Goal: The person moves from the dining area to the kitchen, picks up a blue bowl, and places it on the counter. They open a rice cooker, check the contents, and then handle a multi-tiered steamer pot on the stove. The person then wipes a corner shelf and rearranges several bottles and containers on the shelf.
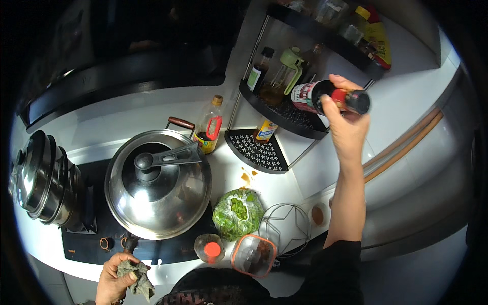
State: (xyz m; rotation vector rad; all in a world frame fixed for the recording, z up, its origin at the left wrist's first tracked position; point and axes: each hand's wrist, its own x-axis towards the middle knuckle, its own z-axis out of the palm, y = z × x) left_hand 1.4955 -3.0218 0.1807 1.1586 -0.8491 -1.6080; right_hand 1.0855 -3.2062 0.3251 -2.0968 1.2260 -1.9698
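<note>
My right hand (pixel 349 118) grips a dark sauce bottle (pixel 307 97) by its neck, just below the black cap. The bottle is tilted and held before the middle shelf (pixel 282 118) of a black corner rack. In my left hand (pixel 116 278) is a crumpled grey-green cloth (pixel 137 280), above the counter's front edge. Close to that hand is the dark handle (pixel 130 244) of a wok whose body is mostly hidden under a domed steel lid (pixel 164 213). A brown spill (pixel 246 177) marks the white counter below the rack.
Stacked steel pots (pixel 49 183) stand at the left of the black cooktop (pixel 84 251). Bagged green leaves (pixel 238 213), a wire rack (pixel 286 228), an orange-rimmed container (pixel 253 255) and a red-capped jar (pixel 209 248) crowd the front. An oil bottle (pixel 207 126) stands behind the lid.
</note>
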